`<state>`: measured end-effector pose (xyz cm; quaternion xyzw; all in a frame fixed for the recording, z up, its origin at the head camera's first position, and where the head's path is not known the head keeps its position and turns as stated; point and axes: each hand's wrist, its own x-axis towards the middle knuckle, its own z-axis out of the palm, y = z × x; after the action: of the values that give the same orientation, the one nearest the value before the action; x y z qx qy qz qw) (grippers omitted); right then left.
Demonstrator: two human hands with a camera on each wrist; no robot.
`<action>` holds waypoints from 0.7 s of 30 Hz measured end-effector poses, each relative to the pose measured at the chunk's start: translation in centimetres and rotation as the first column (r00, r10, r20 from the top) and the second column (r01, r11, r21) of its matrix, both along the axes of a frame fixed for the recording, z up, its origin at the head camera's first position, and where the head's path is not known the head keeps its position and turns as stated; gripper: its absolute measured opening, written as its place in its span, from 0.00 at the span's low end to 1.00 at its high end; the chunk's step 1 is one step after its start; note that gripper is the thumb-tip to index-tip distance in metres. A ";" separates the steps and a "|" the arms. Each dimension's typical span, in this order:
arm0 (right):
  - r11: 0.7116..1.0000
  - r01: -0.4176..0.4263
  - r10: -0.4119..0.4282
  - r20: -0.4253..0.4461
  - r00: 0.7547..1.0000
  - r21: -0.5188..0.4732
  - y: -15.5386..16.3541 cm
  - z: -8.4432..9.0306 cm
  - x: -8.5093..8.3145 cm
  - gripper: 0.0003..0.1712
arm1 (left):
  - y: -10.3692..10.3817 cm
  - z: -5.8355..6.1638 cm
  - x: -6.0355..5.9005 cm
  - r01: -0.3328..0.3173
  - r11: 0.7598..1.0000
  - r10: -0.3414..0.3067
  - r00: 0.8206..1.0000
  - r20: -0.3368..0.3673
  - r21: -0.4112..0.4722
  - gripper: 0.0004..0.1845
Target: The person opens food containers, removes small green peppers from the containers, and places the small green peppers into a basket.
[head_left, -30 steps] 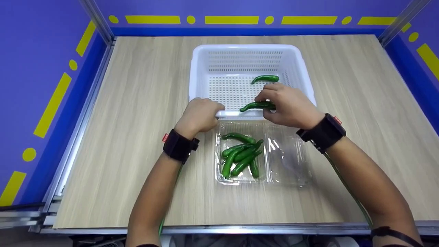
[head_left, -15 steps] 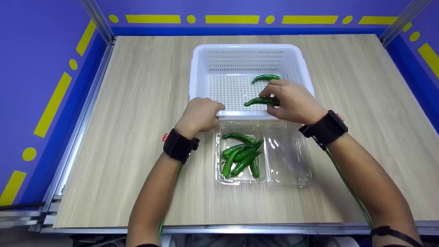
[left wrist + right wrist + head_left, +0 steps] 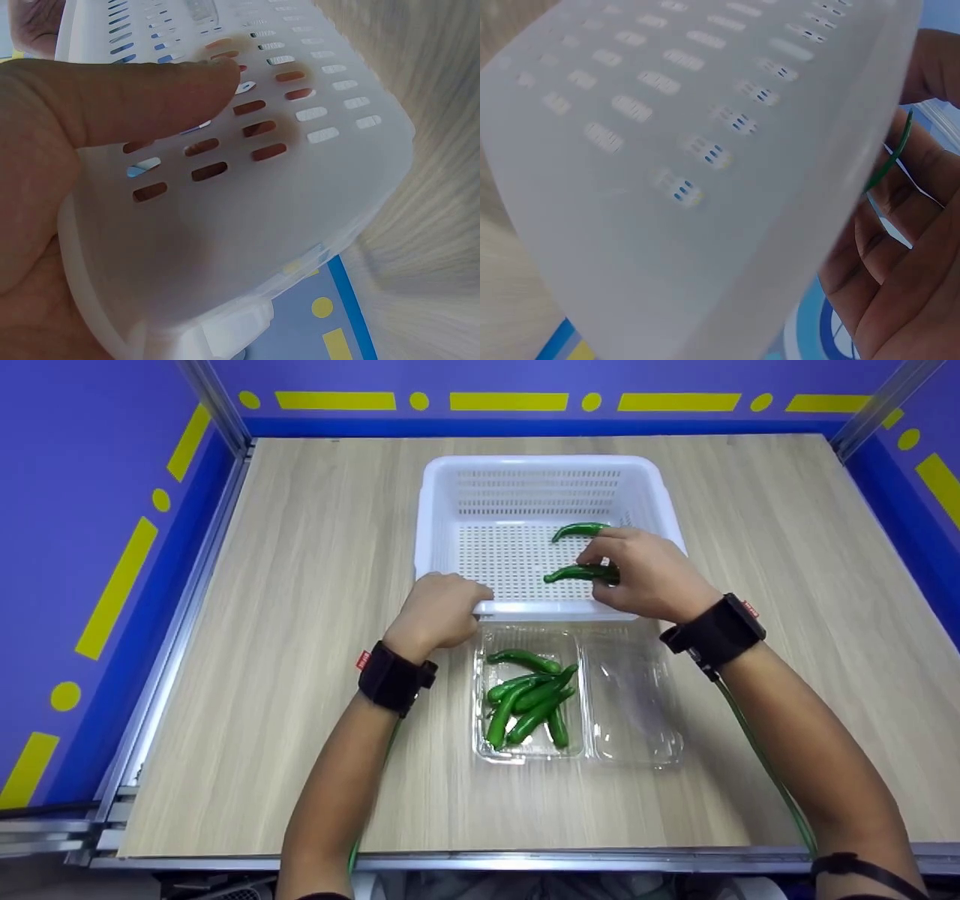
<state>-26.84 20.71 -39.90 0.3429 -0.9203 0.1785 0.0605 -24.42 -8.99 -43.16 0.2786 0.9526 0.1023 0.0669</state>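
Right hand (image 3: 649, 574) moved deeper over basket (image 3: 450, 480); wooden table (image 3: 300, 585), blue walls.

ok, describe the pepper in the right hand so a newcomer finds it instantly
Start at the white slotted basket at the table's middle. Above its near right part, the right hand pinches a green pepper. The other basket pepper lies loose, farther back.

The worktop (image 3: 285, 585) is light wood-grain laminate, framed at the left and near edges by an aluminium rail (image 3: 161, 675). Blue walls (image 3: 82, 472) enclose it on three sides (left, far, right), each marked with yellow dashes and dots (image 3: 508, 402). Lighting is even, with no strong shadows.
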 end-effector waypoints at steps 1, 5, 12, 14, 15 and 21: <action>1.000 0.004 -0.004 0.001 1.000 0.002 0.0 0.0 0.0 0.16 | 0.0 0.0 0.0 -0.001 1.000 0.001 1.000 0.001 -0.001 0.12; 1.000 0.019 -0.020 0.012 1.000 0.005 0.2 0.0 -0.1 0.16 | 0.1 0.0 0.0 -0.006 1.000 0.006 1.000 0.001 -0.005 0.11; 0.999 0.046 -0.046 0.026 0.999 0.018 0.4 -0.1 -0.5 0.16 | 0.1 0.0 -0.1 -0.012 1.000 0.012 1.000 0.010 -0.013 0.09; 0.998 0.051 -0.051 0.023 0.998 0.023 0.5 -0.1 -0.7 0.16 | 0.1 0.0 -0.1 -0.014 1.000 0.014 1.000 0.017 -0.010 0.09; 0.998 0.053 -0.053 0.020 0.998 0.024 0.5 -0.1 -0.7 0.16 | 0.1 0.0 -0.1 -0.014 1.000 0.014 1.000 0.019 -0.009 0.10; 0.998 0.058 -0.058 0.018 0.998 0.028 0.7 -0.1 -1.0 0.16 | 0.1 0.1 0.0 -0.013 1.000 0.013 1.000 0.026 -0.014 0.10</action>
<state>-27.85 21.44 -40.00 0.3152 -0.9327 0.1672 0.0520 -24.43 -8.89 -43.05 0.2705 0.9541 0.0996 0.0807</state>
